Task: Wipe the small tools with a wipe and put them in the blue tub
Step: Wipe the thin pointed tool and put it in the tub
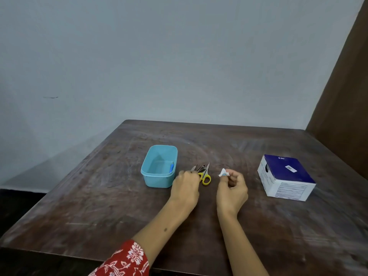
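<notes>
A light blue tub [147,177] stands open on the brown table, with a small blue-handled tool [171,168] lying inside along its right wall. Just right of the tub lie several small metal tools [200,167] and yellow-handled scissors [206,176]. My left hand [186,185] rests at this pile, fingers curled onto one of the metal tools; whether it is lifted I cannot tell. My right hand [233,188] hovers to the right of the scissors and pinches a small white wipe [223,172] between thumb and fingers.
A blue-and-white cardboard box [286,177] sits at the right of the table [99,196]. A pale wall runs behind the table, and a brown panel [346,96] rises at the far right. The table's near edge lies under my forearms.
</notes>
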Motion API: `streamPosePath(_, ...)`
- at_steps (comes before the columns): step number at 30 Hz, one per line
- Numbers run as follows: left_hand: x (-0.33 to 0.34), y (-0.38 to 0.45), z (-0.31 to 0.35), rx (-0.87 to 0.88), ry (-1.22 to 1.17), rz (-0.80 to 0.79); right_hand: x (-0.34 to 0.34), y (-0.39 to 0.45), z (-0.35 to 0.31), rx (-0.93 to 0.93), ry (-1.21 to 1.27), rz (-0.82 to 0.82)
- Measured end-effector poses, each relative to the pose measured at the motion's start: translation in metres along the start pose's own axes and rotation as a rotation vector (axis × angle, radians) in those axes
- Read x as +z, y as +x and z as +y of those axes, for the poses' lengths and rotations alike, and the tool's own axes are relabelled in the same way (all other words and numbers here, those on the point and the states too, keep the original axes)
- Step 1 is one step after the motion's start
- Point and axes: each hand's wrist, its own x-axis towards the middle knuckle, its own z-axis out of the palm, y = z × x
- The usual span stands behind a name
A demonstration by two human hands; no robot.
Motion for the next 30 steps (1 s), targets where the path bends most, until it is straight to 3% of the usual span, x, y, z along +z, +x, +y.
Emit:
streamPosePath(7, 0.003, 0.001, 0.005, -0.079, 0.091, -0.096, 0.001, 0.0, -0.004, 0.056, 0.068, 0.009)
streamPosePath(19, -0.006, -0.004, -0.006, -0.054, 0.059, 0.025, 0.003, 0.004, 0.005, 0.029, 0.043, -0.034)
streamPosePath(30, 0.001, -0.013, 0.001, -0.046, 0.141, -0.057, 0.002, 0.005, 0.01, -0.021, 0.03, -0.065)
